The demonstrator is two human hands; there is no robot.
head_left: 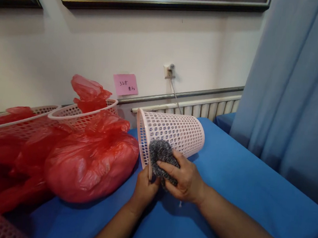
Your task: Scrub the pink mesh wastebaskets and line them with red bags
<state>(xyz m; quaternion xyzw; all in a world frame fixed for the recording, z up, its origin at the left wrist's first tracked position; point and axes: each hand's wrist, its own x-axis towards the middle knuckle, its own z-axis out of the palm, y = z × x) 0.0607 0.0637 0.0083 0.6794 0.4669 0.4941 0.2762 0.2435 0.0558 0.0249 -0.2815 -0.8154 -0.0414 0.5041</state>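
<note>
A pale pink perforated plastic basket (177, 130) lies on its side on the blue-covered surface (226, 179), its open mouth facing left. My left hand (144, 189) is closed on the near part of the basket's rim. In my right hand (188, 179) is a dark grey, fuzzy cloth (162, 157), pressed against the outside of the basket just beside the rim. The fingers of this hand are bent over the cloth, which hides part of the basket wall.
Left of the basket sits a full red plastic bag (94, 165). Behind it stand another pink basket (82, 116) and a further basket (43, 110), both with red bags. A radiator (200, 108), a plugged-in cord (175, 94) and a pink note (125, 84) are by the wall; a blue curtain (299, 84) hangs right.
</note>
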